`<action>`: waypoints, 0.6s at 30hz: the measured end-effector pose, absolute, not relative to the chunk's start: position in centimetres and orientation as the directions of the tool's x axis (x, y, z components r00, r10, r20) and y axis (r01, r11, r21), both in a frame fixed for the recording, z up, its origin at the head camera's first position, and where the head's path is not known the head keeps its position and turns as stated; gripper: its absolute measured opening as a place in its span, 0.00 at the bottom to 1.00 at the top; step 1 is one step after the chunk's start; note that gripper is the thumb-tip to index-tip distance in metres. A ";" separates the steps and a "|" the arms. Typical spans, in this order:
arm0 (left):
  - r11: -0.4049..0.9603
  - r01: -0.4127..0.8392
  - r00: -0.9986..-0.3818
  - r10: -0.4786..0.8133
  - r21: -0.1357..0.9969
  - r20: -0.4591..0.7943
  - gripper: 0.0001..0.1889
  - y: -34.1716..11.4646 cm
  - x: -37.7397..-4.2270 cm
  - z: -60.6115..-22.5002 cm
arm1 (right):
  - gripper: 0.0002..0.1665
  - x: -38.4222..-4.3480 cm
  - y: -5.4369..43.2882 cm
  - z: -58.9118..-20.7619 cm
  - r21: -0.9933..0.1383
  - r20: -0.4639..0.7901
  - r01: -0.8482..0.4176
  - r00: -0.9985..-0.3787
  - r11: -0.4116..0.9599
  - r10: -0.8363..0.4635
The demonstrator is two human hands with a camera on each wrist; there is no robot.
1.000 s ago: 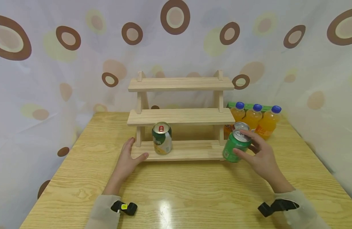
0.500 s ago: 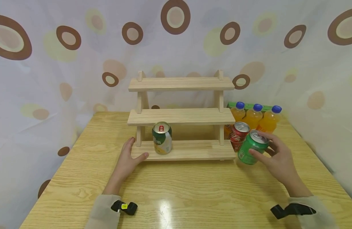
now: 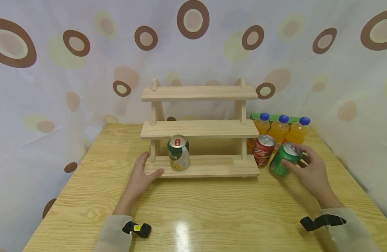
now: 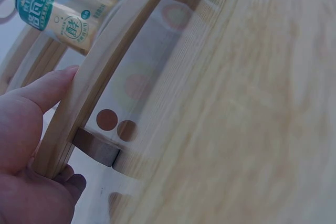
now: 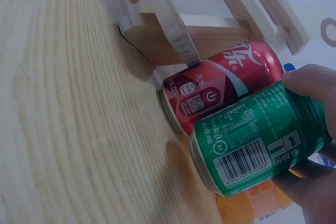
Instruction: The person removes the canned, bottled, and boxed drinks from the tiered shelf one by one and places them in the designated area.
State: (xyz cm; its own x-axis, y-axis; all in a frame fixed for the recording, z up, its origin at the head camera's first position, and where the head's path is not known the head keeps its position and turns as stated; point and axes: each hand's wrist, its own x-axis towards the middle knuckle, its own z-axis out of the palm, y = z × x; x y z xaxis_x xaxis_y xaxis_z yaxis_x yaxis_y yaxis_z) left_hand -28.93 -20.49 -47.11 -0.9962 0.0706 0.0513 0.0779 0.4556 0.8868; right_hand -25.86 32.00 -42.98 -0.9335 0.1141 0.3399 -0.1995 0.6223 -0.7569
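My left hand (image 3: 141, 175) grips the left end of the lowest board of a three-tier wooden display shelf (image 3: 218, 169). In the left wrist view its thumb lies on the board's edge and fingertips show on the other side. A green and pale drink can (image 3: 179, 154) with a red tab stands on that board, near this hand. My right hand (image 3: 313, 173) holds a green soda can (image 5: 252, 145) by its upper part, slightly tilted, right of the shelf. Close beside it a red soda can (image 3: 262, 151) stands upright; whether the green can touches the table is unclear.
Several orange soda bottles (image 3: 278, 130) with blue caps stand behind the cans, in front of a green strip (image 3: 289, 117). The wooden table (image 3: 209, 210) reaches back to a patterned cloth backdrop (image 3: 86, 70). The shelf's right end is just left of the red can.
My right hand has carried the green can rightward, away from the shelf's lower right corner, uncovering the red can. The left hand has stayed on the shelf.
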 end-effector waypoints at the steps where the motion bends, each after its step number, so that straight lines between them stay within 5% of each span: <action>1: 0.454 0.077 -0.996 0.070 0.888 0.051 0.51 -20.5 -28.9 -47.1 | 0.36 -26.1 32.0 -43.0 -0.758 0.334 -0.191 -0.935 0.624 0.120; 18: 0.450 0.088 -0.995 0.075 0.888 0.061 0.51 -20.5 -28.9 -47.2 | 0.37 -29.5 32.9 -44.1 -0.779 0.303 -0.175 -0.946 0.602 0.117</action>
